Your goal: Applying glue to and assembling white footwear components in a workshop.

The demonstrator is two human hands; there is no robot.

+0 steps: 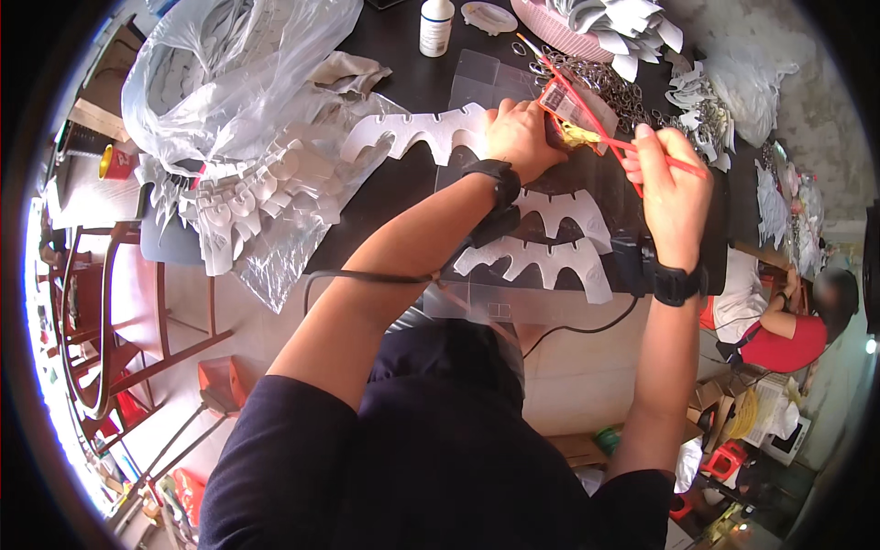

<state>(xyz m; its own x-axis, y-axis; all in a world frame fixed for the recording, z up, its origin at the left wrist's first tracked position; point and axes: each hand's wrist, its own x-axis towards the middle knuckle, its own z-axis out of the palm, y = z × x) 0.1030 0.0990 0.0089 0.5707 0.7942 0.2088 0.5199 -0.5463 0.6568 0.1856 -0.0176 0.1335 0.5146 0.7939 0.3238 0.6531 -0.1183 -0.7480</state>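
Note:
My right hand [674, 174] is closed around a thin red stick [686, 165], which looks like a brush handle. The stick's front end reaches a yellow, glossy-looking mass [576, 135] beside a small clear box [568, 103] with an orange edge. Another red stick [573, 84] lies slantwise across that box. My left hand [522, 137] rests palm down, thumb apart, over the right end of a white scalloped strip [412, 133]; the fingertips are partly hidden. Nearer to me lie two similar strips, the upper strip [564, 214] and the lower strip [541, 263].
A clear plastic bag [220, 82] and a heap of white cut pieces [247, 197] cover the table's left. A white bottle [436, 27] stands at the back. Metal rings [628, 96] lie before a pink basket [550, 27]. A cable crosses my left forearm. Another person [779, 321] sits at right.

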